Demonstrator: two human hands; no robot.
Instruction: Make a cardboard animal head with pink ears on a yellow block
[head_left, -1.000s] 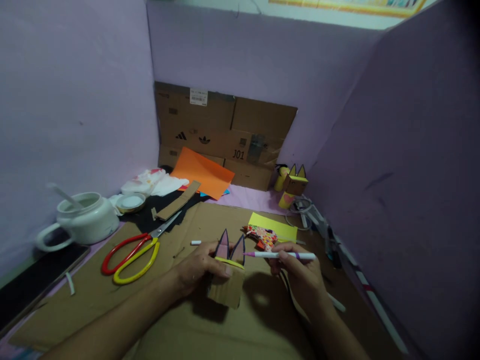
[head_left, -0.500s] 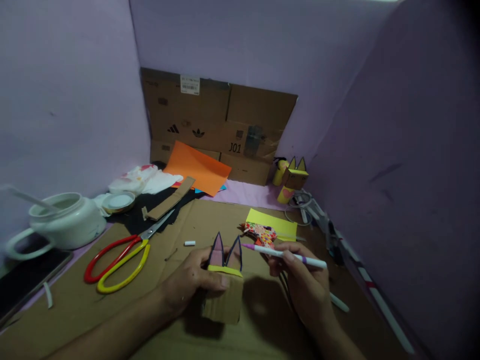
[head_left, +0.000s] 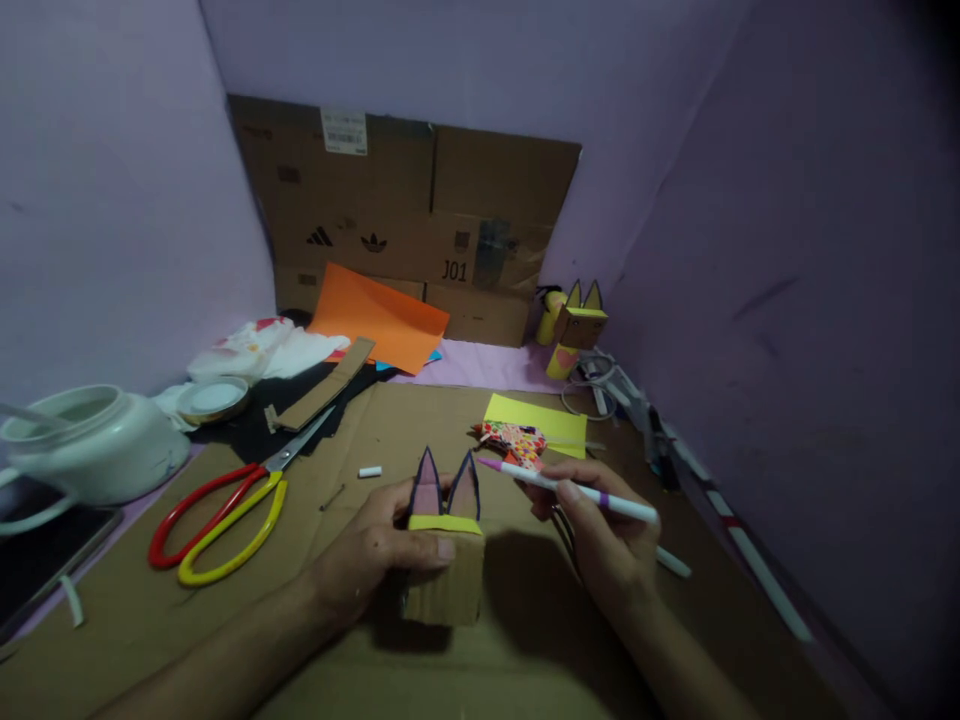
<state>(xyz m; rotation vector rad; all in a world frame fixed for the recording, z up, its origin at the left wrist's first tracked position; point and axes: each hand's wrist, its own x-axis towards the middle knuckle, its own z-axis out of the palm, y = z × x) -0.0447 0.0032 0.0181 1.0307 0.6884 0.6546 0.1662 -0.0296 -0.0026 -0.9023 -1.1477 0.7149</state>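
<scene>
My left hand (head_left: 382,545) grips a small cardboard box (head_left: 444,590) with a yellow strip along its top edge. Two pointed ears (head_left: 463,487), outlined dark and coloured pinkish-purple inside, stand up from it. My thumb lies across the side facing me. In my right hand (head_left: 600,525) is a white marker (head_left: 585,489) with a purple band, held between thumb and fingers. Its purple tip points left, close beside the right ear; whether it touches cannot be told. Beyond the marker lie a floral-patterned piece (head_left: 516,440) and a yellow paper sheet (head_left: 559,415).
Scissors (head_left: 232,515) with red and yellow handles lie at left, near a white pot (head_left: 112,450) and a phone (head_left: 45,560). Orange paper (head_left: 379,320) rests before an upright cardboard sheet (head_left: 382,190). A similar eared cardboard figure (head_left: 581,330) stands at back right.
The whole scene has shifted slightly up and left as the view tilts. Both hands keep their holds, and the marker tip stays beside the right ear.
</scene>
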